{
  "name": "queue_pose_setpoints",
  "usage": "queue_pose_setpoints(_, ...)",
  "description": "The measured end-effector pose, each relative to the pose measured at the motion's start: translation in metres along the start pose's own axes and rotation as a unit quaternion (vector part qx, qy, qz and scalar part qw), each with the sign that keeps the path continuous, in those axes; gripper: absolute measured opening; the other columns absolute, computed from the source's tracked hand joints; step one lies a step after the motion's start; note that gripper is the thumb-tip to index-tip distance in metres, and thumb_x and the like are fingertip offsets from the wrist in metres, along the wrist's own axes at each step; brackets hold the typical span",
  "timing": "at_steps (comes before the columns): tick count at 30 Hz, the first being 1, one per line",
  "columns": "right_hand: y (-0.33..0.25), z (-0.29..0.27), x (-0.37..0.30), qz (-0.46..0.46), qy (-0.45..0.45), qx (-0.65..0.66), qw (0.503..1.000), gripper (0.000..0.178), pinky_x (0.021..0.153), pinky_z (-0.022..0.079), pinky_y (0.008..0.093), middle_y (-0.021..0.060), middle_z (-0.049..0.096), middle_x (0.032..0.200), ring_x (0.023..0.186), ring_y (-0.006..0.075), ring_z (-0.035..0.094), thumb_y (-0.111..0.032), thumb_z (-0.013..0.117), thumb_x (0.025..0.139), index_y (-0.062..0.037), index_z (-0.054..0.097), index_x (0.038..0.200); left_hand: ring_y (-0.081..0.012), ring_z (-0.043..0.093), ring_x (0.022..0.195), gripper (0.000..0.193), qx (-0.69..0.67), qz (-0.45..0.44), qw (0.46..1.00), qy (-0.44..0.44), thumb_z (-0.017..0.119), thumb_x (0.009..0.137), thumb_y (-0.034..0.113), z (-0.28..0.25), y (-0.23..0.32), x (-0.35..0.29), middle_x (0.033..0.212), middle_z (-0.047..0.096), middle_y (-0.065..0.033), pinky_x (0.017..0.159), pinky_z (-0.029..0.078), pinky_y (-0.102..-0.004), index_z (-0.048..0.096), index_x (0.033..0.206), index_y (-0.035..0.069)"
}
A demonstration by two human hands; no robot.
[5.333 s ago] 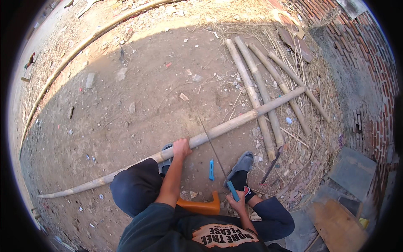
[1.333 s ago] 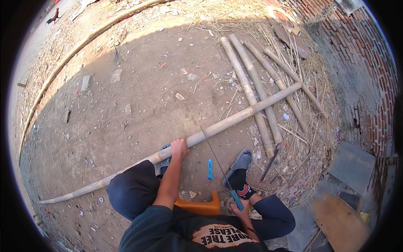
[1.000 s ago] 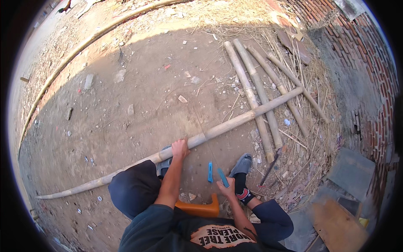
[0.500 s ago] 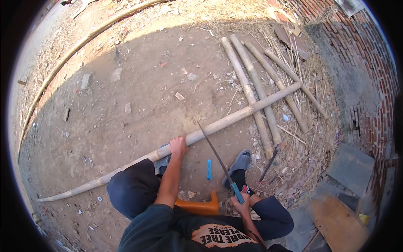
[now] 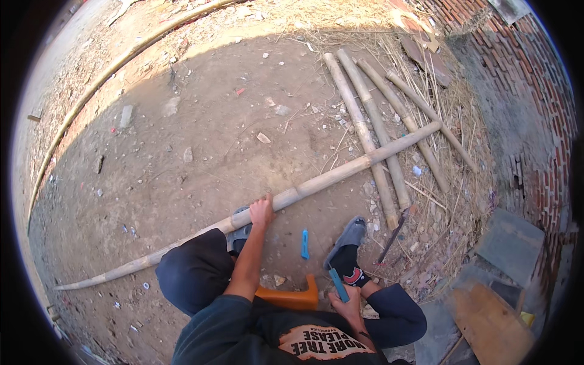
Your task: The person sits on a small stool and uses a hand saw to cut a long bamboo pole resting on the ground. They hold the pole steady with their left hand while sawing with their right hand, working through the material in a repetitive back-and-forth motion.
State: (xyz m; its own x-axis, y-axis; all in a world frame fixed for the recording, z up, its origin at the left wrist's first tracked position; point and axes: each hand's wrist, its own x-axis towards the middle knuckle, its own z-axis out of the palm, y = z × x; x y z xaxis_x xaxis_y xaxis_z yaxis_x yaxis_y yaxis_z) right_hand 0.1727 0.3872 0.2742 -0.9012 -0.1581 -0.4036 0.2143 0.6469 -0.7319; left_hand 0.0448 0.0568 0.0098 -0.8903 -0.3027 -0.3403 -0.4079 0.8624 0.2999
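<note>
My left hand [image 5: 263, 211] is closed round a long bamboo pole [image 5: 322, 181] that slants across the ground, rising to the far right. Beside the hand, my left foot in a grey shoe [image 5: 241, 226] lies partly under the pole. Low on the right, my right hand [image 5: 347, 305] grips the teal handle of a saw [image 5: 339, 285], close to my right shin. The saw's long blade does not show; whether it is folded or turned out of sight I cannot tell. Between my feet lies a blue utility knife [image 5: 305, 244] on the dirt.
Several cut bamboo lengths [image 5: 359, 115] lie at the right, some under the pole's far end. Close to me is an orange plastic stool [image 5: 292, 298]. A brick wall [image 5: 517, 79] and flat boards [image 5: 510, 246] border the right. Another long pole [image 5: 85, 109] curves along the far left.
The long saw blade, which pointed up toward the pole before, is no longer visible. My right hand has shifted slightly, while my left hand stays on the pole.
</note>
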Motion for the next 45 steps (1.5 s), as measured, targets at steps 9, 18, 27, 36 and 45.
queue_pose_setpoints(9,0.005,0.047,0.088,-0.058,0.004,0.008,0.998,0.029,0.049,0.034,0.0295,0.0012,0.041,0.052,0.053,0.0058,0.041,-0.008,0.071,0.074,-0.0033,0.046,0.060,-0.0347,0.073,0.097,0.056,0.015,-0.005,1.000,0.000,0.089,0.066,0.023,-0.003,-0.002,0.011,0.105,0.073,-0.0140,0.081,0.059,-0.0474,0.058,0.112,0.011)
queue_pose_setpoints(18,0.004,0.040,0.076,-0.027,0.018,0.036,0.999,0.028,0.050,0.034,0.0286,-0.0013,0.043,0.054,0.055,0.0056,0.040,-0.007,0.070,0.075,-0.0043,0.046,0.061,-0.0352,0.074,0.093,0.056,0.020,0.015,0.999,0.028,0.089,0.067,0.026,-0.007,0.005,-0.002,0.099,0.074,-0.0135,0.078,0.059,-0.0472,0.058,0.111,0.011)
queue_pose_setpoints(27,-0.025,-0.005,0.094,0.065,-0.045,0.163,0.983,0.024,0.053,0.034,0.0288,-0.0047,0.046,0.060,0.059,0.0061,0.043,-0.006,0.069,0.077,-0.0051,0.050,0.064,-0.0365,0.074,0.091,0.058,0.000,0.018,1.000,-0.014,0.091,0.063,0.025,-0.016,0.013,-0.012,0.098,0.075,-0.0171,0.075,0.059,-0.0477,0.061,0.111,0.010)
queue_pose_setpoints(36,-0.057,-0.007,0.073,-0.079,0.013,-0.023,0.997,0.020,0.052,0.040,0.0328,0.0072,0.050,0.054,0.050,0.0132,0.049,-0.010,0.070,0.076,-0.0009,0.055,0.067,-0.0357,0.075,0.091,0.057,0.002,0.026,0.999,-0.048,0.092,0.063,0.026,-0.038,0.025,-0.022,0.097,0.075,-0.0174,0.077,0.061,-0.0477,0.066,0.111,0.011)
queue_pose_setpoints(45,-0.088,-0.027,0.092,-0.067,0.006,-0.057,0.996,0.019,0.053,0.041,0.0315,0.0002,0.058,0.060,0.053,0.0121,0.051,-0.010,0.072,0.078,-0.0003,0.059,0.068,-0.0343,0.075,0.095,0.059,-0.008,0.011,0.999,-0.051,0.092,0.064,0.040,-0.030,0.032,-0.023,0.101,0.075,-0.0150,0.080,0.061,-0.0464,0.070,0.112,0.013)
